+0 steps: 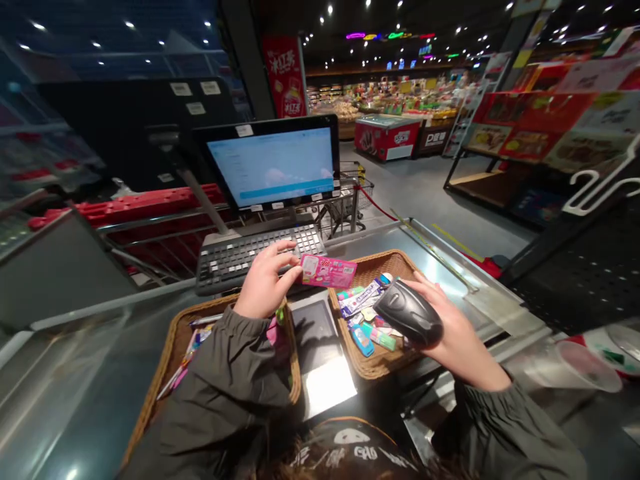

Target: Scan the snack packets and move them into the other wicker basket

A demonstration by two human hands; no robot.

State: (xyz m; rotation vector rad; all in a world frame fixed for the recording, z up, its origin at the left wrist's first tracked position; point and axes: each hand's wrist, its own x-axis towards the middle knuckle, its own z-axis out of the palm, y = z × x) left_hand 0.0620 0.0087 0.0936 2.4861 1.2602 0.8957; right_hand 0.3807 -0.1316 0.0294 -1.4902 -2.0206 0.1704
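Note:
My left hand [269, 281] pinches the left end of a flat pink package [329, 271] with printing and a barcode-like patch on it. The package is held above the gap between two wicker baskets. My right hand [457, 333] is wrapped round a black handheld barcode scanner [409, 312], its front pointing left toward the package. Beneath the scanner is the right wicker basket [367, 370], with several small packaged items in it, among them a blue one [362, 341]. My left forearm passes over the left wicker basket [167, 353], which holds thin, colourful items and is partly hidden.
A monitor [275, 163] stands behind a black keyboard [240, 257] on the metal counter [90, 360]. Between the baskets lies a glass-topped plate [325, 380]. White hangers [585, 193] and a clear plastic cup [590, 365] are at the right. Shopping carts stand beyond the counter.

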